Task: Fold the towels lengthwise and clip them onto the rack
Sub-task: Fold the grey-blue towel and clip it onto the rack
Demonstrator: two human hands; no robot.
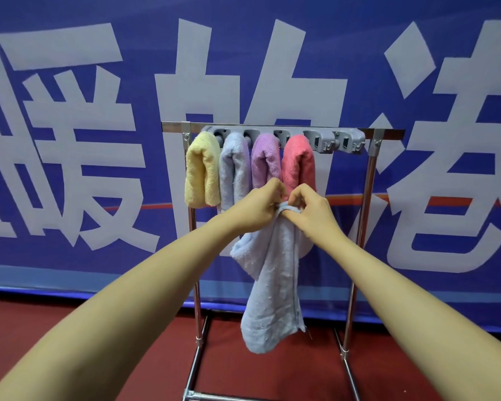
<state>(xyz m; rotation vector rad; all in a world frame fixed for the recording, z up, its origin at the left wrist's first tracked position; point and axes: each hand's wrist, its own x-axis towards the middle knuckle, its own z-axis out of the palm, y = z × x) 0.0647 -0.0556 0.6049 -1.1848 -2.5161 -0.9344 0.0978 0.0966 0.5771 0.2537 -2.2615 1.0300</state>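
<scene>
A light blue towel (pixel 275 285) hangs in front of the metal rack (pixel 368 198), bunched at its top. My left hand (pixel 255 206) and my right hand (pixel 313 209) both pinch that top edge, close together, just below the hanging towels. On the grey clip bar (pixel 324 140) hang a yellow towel (pixel 201 169), a pale blue towel (pixel 235 169), a purple towel (pixel 265 160) and a pink towel (pixel 298 163), each folded over. The two clips at the bar's right end hold nothing.
A blue banner (pixel 128 82) with large white characters covers the wall right behind the rack. The floor (pixel 113 342) is dark red. The rack's base tubes (pixel 203 396) run along the floor toward me.
</scene>
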